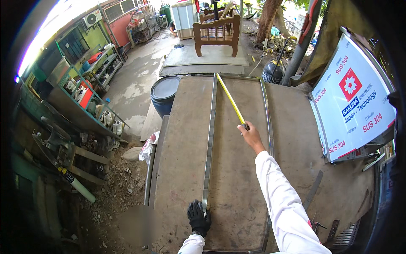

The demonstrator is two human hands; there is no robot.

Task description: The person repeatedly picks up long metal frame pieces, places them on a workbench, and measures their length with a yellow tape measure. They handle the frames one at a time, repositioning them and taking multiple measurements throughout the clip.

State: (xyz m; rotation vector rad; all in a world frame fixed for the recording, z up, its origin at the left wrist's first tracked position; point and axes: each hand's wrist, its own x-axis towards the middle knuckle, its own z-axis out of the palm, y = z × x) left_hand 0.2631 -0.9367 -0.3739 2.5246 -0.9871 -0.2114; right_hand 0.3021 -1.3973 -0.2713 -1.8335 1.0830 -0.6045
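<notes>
the right hand (252,137) is closed round a tape measure (245,126), its yellow blade (231,99) reaching the far edge of the table (182,139). the gloved left hand (198,218) covers a metal bar (210,144); i cannot tell its grip.

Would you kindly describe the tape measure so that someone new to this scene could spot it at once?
Find the large brown tabletop in the middle of the picture. On its far half, between two long metal strips, a bare right hand holds the tape measure. It slants toward the far end of the left strip, bright yellow where both strips are grey.
</notes>
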